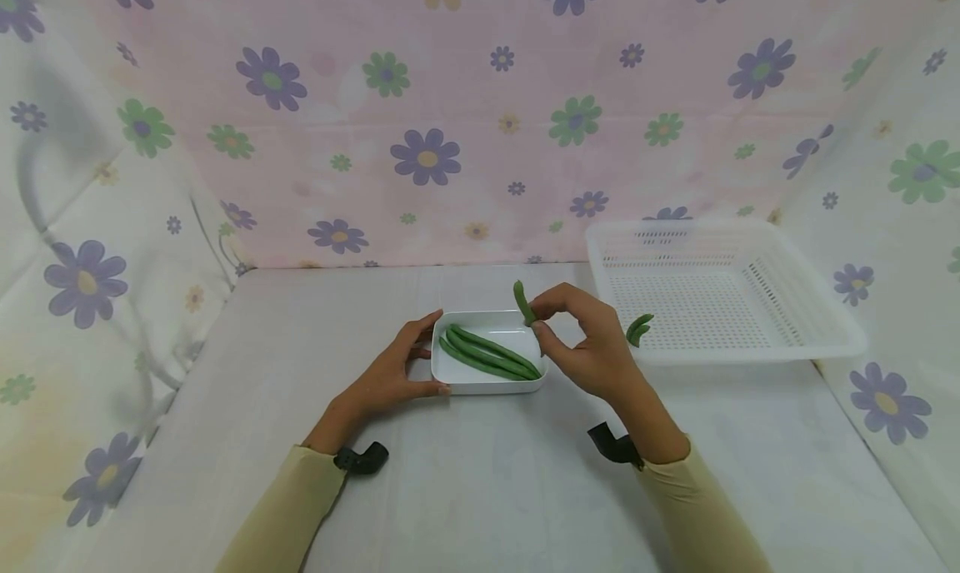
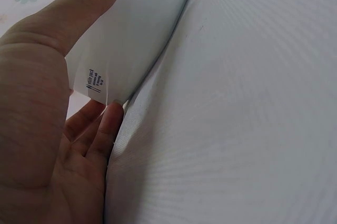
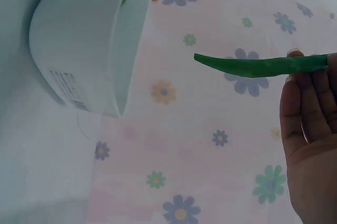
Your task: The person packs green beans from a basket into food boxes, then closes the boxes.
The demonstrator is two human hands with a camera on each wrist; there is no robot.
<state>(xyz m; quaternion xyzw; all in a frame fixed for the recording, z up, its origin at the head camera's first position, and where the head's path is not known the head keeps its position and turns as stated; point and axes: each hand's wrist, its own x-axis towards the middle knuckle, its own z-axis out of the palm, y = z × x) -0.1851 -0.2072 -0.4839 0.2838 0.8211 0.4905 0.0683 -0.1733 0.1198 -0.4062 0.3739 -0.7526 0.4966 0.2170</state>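
In the head view a white rectangular container point(image 1: 487, 388) stands on the table, several long green beans point(image 1: 483, 358) lying side by side in it. My left hand point(image 1: 388, 373) holds its left end, thumb along the front wall and fingers at the back left. Small printed writing shows on the container's wall point(image 2: 137, 29) in the left wrist view. My right hand point(image 1: 588, 340) pinches a short green bean point(image 1: 522, 300) between thumb and fingers above the container's back right corner. In the right wrist view this bean point(image 3: 247, 68) points away from the fingertips, its free end tapered.
A large white perforated plastic basket point(image 1: 750, 355) stands at the back right. Short green bean pieces point(image 1: 639, 330) show at its near left corner, close beside the right hand. White cloth point(image 1: 480, 490) covers the table, and flowered cloth point(image 1: 465, 223) hangs behind and at both sides.
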